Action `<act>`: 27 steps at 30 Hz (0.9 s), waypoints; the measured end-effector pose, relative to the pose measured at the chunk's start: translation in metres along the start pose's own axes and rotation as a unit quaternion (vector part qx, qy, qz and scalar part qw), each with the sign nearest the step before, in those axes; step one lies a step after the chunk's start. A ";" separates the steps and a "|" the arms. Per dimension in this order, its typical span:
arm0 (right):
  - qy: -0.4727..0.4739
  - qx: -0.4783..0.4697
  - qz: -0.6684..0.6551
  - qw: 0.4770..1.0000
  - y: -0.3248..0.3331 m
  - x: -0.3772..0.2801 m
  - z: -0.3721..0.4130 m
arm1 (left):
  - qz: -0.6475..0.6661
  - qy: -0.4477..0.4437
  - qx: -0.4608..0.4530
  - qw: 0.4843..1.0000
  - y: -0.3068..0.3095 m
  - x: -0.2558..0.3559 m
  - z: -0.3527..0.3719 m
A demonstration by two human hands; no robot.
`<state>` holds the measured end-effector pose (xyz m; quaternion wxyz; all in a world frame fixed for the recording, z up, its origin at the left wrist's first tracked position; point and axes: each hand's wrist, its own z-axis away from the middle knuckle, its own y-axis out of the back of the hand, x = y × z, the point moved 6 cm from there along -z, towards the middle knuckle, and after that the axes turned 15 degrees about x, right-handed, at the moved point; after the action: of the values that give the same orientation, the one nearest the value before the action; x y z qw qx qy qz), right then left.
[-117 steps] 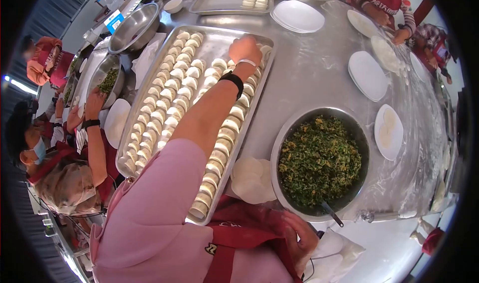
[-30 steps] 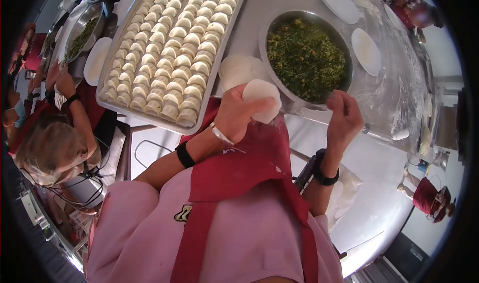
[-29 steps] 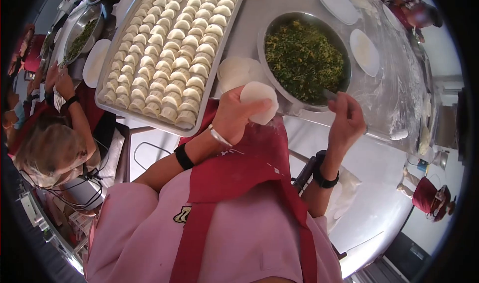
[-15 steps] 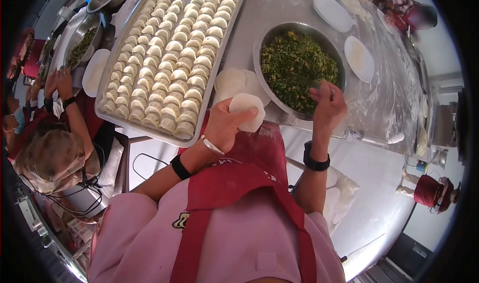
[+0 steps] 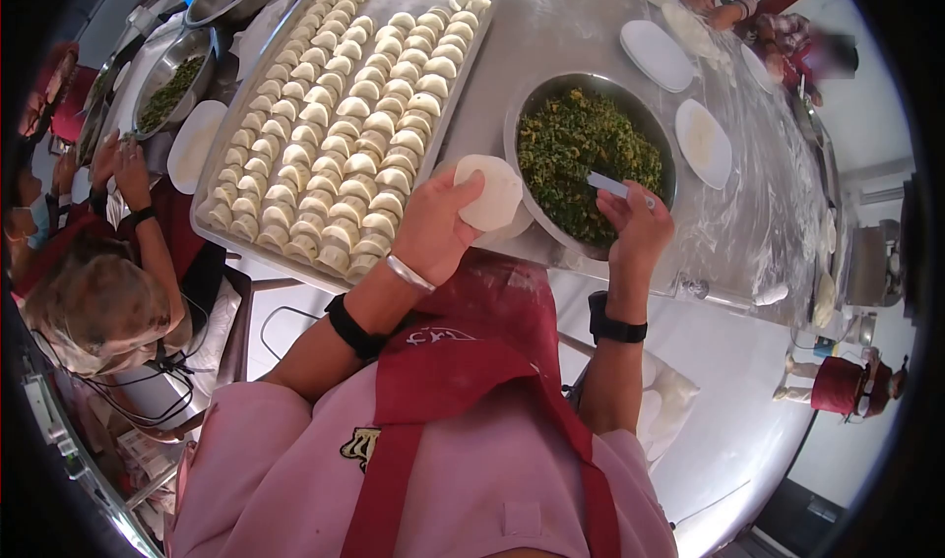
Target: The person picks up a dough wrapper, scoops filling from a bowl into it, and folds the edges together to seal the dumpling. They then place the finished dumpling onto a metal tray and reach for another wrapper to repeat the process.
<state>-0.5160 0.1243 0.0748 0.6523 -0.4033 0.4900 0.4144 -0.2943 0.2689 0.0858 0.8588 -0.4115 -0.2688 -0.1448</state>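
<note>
My left hand is closed on a round white dumpling wrapper, thumb on top and fingers beneath. Behind it, part of another wrapper shows on the table. Over the near right side of a steel bowl, my right hand pinches a flat, pale spatula. Chopped green filling with yellow bits fills the bowl. Left of my hands lies a metal tray with rows of folded dumplings.
White plates and another white plate lie right of the bowl on the floury steel table. At left, a co-worker's hands are near a second filling bowl. Other people work at the far right.
My left hand has lifted the wrapper slightly and turned it more face-on. My right hand has lowered a little, and the spatula now shows clearly. The view has shifted slightly.
</note>
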 end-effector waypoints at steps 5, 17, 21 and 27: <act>-0.042 -0.007 -0.046 0.998 0.001 -0.002 0.001 | 0.014 -0.012 -0.005 1.000 -0.011 0.008 -0.009; 0.201 -0.044 0.007 0.979 -0.003 -0.048 0.058 | 0.142 0.089 -0.130 0.977 -0.069 -0.031 -0.057; 0.565 -0.113 0.199 0.793 -0.015 -0.062 0.107 | 0.139 0.070 -0.132 0.979 -0.072 -0.030 -0.069; 0.406 -0.096 0.138 0.898 0.000 -0.062 0.083 | 0.144 0.091 -0.127 0.977 -0.066 -0.027 -0.062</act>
<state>-0.5016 0.1921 0.1516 0.2913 -0.5256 0.7207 0.3457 -0.3259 0.1804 0.0798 0.8322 -0.5368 -0.1067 -0.0896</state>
